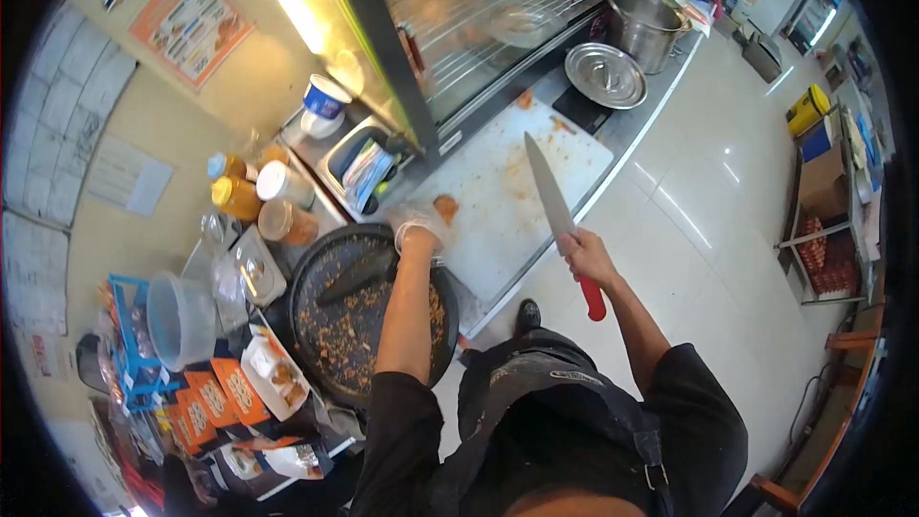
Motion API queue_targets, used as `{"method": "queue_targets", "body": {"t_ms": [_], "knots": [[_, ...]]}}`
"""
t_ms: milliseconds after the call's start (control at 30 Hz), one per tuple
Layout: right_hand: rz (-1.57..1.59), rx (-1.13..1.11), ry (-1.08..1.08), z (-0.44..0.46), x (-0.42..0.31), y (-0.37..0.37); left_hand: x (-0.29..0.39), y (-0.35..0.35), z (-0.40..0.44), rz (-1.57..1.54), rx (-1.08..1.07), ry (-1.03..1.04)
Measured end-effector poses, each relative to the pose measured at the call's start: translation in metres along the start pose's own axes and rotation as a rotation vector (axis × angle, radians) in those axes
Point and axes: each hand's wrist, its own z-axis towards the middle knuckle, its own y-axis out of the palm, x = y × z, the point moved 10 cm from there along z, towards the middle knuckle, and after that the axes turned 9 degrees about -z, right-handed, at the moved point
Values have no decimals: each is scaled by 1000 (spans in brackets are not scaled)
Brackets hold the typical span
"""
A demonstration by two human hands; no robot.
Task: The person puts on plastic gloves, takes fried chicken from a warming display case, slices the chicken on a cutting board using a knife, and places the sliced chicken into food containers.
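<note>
My right hand [586,256] is closed around a large kitchen knife [546,184] near the red handle's blade end, its blade pointing up and away over the cutting board's edge. My left hand [419,223] wears a clear plastic glove and is over the pan's far rim, beside the white cutting board [488,239]. Its fingers are blurred under the glove, so their pose does not show. Close to them lies a small browned piece of food [445,208] on the board. Below my left forearm sits a wide black pan [316,349] with browned crumbs and a dark flat utensil [356,278].
A glass display cabinet [426,105] stands behind the board. A steel pot [646,29] and a round metal lid [606,75] are at the far right of the counter. Jars, including a white-lidded one [284,184], stand left of the pan, near orange boxes [239,391].
</note>
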Motion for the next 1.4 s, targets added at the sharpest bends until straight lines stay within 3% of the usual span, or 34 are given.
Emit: {"method": "queue_targets", "body": {"t_ms": [67,133,267,333,400,467,533,633,700,733,800,833,867,900,933,967,1033,1100,1167,1200,1233,1267,1333,1400], "knots": [[-33,-2,-17,-2,-20,-15,10,13,13,-41,-62,45],[-75,-15,-23,-14,-31,-17,26,25,25,-383,-75,75],[-321,4,-223,18,-54,-30,72,17,18,-812,161,13],[-609,43,-407,43,-67,-31,81,6,13,-753,244,-4],[-792,-27,-485,65,-80,-21,71,-8,10,-438,244,10],[-941,-100,-515,72,-91,-6,26,-40,-12,-418,600,-220],[-1059,-219,-567,70,-104,10,7,-13,29,-568,679,-10],[-1193,-386,-615,68,-108,36,46,-38,55,-365,558,130],[-1234,-423,-688,87,-74,54,63,-12,75,-219,512,198],[-1249,-454,-682,82,-54,60,66,56,85,-211,536,252],[-1304,-433,-730,106,-48,64,57,65,116,-202,638,329],[-1115,-414,-1041,88,-60,67,64,66,93,-253,609,348],[-1165,-466,-938,92,-39,64,65,56,87,-282,613,368],[-1220,-475,-862,95,-69,58,61,28,76,-316,718,334],[-1260,-507,-760,89,-85,52,54,6,79,-294,671,252],[-1277,-455,-790,86,-98,47,50,-10,78,-283,605,173],[-1285,-468,-819,102,-93,49,51,-21,77,-103,671,48],[-1315,-473,-923,129,-76,58,52,72,83,-224,663,149],[-1305,-437,-1067,193,-44,76,13,66,147,-414,572,93],[-1284,-503,-1076,177,-5,77,15,75,145,-616,338,-29],[-1285,-610,-1000,139,7,75,21,65,127,-599,302,-86],[-1327,-612,-1010,153,-54,70,27,56,109,-580,264,-142],[-1325,-438,-1001,140,-138,45,40,-24,81,-99,704,-121],[-1343,-478,-999,141,-144,46,26,-8,103,-216,652,-75]]}}
